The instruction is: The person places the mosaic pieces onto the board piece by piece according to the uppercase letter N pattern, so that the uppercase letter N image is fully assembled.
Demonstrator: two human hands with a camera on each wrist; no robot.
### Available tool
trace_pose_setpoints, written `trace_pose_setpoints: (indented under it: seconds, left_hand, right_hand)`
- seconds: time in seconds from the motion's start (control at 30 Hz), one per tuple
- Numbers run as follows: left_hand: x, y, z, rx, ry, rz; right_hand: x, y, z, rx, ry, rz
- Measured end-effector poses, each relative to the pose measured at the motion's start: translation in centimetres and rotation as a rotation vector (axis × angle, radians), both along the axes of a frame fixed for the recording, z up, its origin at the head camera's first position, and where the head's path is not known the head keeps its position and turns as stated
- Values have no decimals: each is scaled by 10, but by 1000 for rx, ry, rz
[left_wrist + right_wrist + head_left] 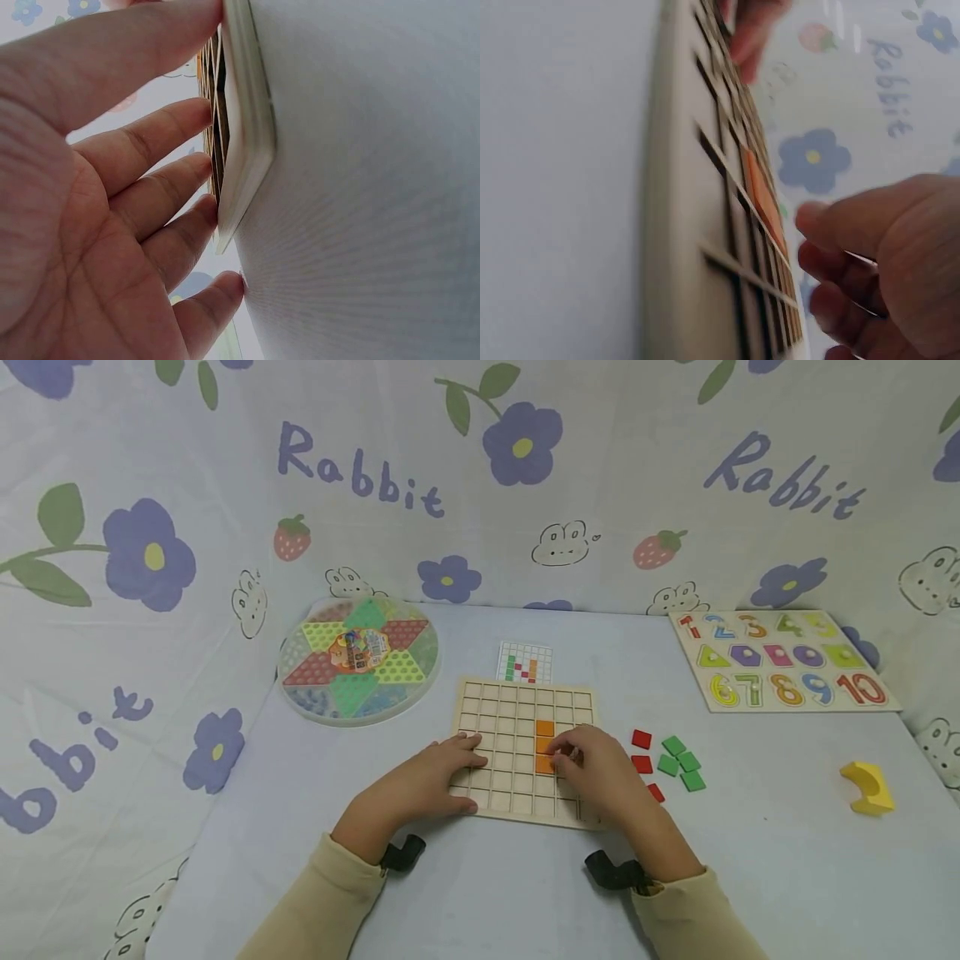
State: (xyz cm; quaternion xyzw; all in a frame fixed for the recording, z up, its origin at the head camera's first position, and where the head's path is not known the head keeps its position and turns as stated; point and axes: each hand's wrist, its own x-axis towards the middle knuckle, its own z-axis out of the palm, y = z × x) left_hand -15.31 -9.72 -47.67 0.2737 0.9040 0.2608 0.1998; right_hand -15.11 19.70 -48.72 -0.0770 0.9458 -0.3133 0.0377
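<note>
In the head view, a wooden grid board (504,797) lies flat on the table. Three orange tiles (544,727) fill a column of its cells. My left hand (420,781) rests on the board's left side, its fingers spread; the left wrist view shows fingertips (201,112) at the rim. Over the right part of the board is my right hand (600,768), fingertips beside the lowest orange tile. In the right wrist view its loosely bent fingers stand just off the board with nothing visible between them. Behind the board lies a small pattern card (525,662) with coloured squares.
Right of the board lie three red tiles (641,739) and several green tiles (688,762). A yellow arch block (870,789) sits farther right. A number puzzle board (697,681) is at the back right, a round star-patterned game board (358,664) at the back left.
</note>
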Motion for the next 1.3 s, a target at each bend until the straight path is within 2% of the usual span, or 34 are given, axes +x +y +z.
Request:
trace_pose_setpoints:
  seconds: [0.1, 0.17, 0.3, 0.37, 0.5, 0.87, 1.13, 1.2, 1.3]
  left_hand:
    - [0, 1, 0, -2, -1, -3]
    - [0, 1, -1, -4, -1, -5]
    - [0, 0, -1, -8, 0, -6]
    - [0, 0, -1, -10, -2, -3]
    - [0, -1, 0, -6, -8, 2]
    - [0, -1, -1, -2, -4, 2]
    - [1, 1, 1, -14, 1, 2]
    - [1, 1, 0, -15, 3, 3]
    - [1, 1, 0, -15, 5, 2]
  right_hand:
    - [-4, 21, 3, -12, 57, -56]
    - [-6, 38, 3, 16, 92, -126]
    - [-9, 72, -1, 97, 62, -261]
    - [-9, 83, -4, 131, 30, -292]
    - [-9, 91, -6, 143, -21, -294]
    - [-7, 92, -4, 131, -28, -283]
    - [-6, 85, 2, 5, -51, -338]
    - [-3, 75, 6, -40, -33, -332]
    - [2, 53, 11, -97, 1, -278]
